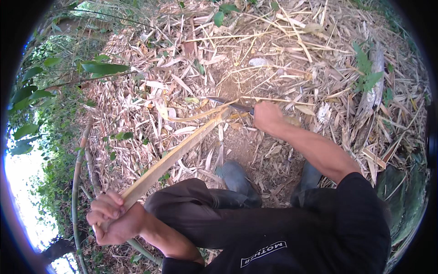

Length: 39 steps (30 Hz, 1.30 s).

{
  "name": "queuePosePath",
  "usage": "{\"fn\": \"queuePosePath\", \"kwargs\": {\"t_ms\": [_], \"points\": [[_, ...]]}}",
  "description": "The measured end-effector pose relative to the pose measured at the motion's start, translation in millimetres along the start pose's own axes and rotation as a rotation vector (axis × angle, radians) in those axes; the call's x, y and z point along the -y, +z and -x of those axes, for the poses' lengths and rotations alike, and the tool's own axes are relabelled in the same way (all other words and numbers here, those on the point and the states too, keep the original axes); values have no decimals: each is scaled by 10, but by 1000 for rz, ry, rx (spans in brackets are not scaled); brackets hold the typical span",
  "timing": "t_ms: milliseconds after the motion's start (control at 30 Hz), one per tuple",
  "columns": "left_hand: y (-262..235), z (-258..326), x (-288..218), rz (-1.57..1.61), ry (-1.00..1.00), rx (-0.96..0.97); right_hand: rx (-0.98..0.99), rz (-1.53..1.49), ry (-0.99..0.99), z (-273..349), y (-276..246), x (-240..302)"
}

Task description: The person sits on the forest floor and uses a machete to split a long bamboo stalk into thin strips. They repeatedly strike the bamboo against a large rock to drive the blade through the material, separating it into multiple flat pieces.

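Observation:
My left hand (117, 221) is closed round the near end of a long, flat bamboo strip (173, 157), pale on its face and yellowish along one edge. The strip slants up and away to the right across my knee. My right hand (268, 116) grips the handle of a knife (240, 108), whose dark blade points left and lies at the strip's far end. Part of the blade is hidden behind the strip there. A thin, curled yellow sliver (196, 118) runs from that same end, apart from the strip along most of its length.
Dry leaves and shavings (200, 59) litter the ground. Leafy branches (105, 68) reach in from the left, beside a slender upright stem (76, 196). Grey rubber boots (237, 178) stand below the knife. At the right lie a weathered log (376, 77) and a green fern (365, 68).

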<state>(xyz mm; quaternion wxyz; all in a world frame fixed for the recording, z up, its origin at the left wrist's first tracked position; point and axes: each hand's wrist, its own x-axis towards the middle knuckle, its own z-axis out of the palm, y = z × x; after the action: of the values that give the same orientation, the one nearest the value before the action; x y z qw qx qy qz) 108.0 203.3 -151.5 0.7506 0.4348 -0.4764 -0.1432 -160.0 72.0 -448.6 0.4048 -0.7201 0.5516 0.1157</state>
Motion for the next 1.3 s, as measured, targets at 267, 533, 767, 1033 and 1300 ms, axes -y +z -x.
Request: {"fn": "queuePosePath", "kwargs": {"t_ms": [267, 533, 767, 1033, 1300], "points": [[-14, -63, -3, 112, -66, 96, 12, -104, 22, 11, 61, -251], [-205, -128, 56, 48, -64, 23, 72, -90, -249, 649, -264, 487], [-157, -152, -9, 31, -105, 26, 394, -485, 114, -523, 257, -815], [-248, 18, -296, 205, -166, -91, 208, 176, 147, -35, -386, -861], [-104, 171, -233, 260, -218, -15, 38, 271, 21, 1255, -1349, -588]]}}
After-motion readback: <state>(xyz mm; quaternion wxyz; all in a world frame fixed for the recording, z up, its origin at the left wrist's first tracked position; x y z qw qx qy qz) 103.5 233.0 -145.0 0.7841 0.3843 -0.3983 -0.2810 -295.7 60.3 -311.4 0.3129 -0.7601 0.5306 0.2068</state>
